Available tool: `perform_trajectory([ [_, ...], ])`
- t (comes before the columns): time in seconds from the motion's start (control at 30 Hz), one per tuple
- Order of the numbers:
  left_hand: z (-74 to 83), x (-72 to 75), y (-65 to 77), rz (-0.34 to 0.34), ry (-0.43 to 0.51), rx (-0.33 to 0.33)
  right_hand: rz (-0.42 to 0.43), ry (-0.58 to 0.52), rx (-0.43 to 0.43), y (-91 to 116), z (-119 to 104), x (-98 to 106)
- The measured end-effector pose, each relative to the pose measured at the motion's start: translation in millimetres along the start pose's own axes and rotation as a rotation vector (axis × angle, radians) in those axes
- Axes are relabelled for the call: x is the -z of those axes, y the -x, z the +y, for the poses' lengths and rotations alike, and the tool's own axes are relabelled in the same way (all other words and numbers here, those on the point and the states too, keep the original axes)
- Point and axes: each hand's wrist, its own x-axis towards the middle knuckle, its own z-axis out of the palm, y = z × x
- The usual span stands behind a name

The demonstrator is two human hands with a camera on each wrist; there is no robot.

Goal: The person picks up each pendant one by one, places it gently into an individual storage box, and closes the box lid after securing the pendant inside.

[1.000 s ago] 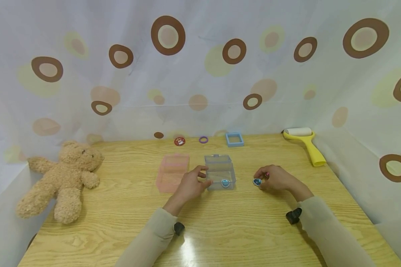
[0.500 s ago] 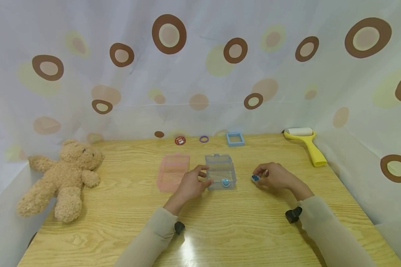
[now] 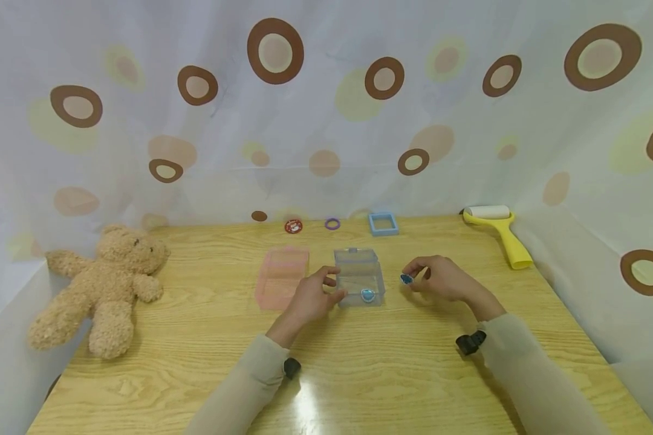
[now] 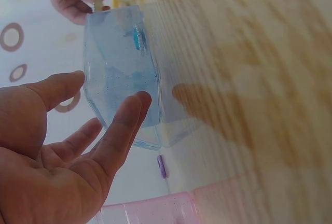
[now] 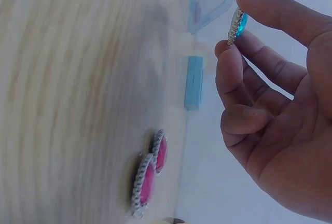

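My right hand (image 3: 441,280) pinches a blue heart-shaped gem with a beaded silver rim (image 5: 237,26) between thumb and fingertip, held up above the table to the right of a see-through blue box (image 3: 357,279). The box stands with its lid folded back. Inside it, near the front, lies another blue gem (image 3: 367,295). My left hand (image 3: 311,297) is at the box's left side, fingers relaxed and spread, fingertips right at its wall. Two pink gems with silver rims (image 5: 147,180) lie on the table in the right wrist view; in the head view my right hand hides them.
Left of the blue box sits a see-through pink box (image 3: 283,279). Along the back lie a red round badge (image 3: 293,226), a purple ring (image 3: 332,224) and a light blue square frame (image 3: 383,224). A yellow-handled roller (image 3: 503,232) is back right, a teddy bear (image 3: 109,290) left.
My right hand has lifted the blue gem and carried it leftward, closer to the blue box. A pink gem that showed by that hand is out of sight. My left hand has stayed put.
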Motion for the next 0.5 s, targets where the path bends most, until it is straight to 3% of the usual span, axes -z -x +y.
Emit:
perform_trajectory([
  [0.5, 0.2, 0.0, 0.0, 0.001, 0.008, -0.003, 0.055, -0.046, 0.027, -15, -30, -1],
])
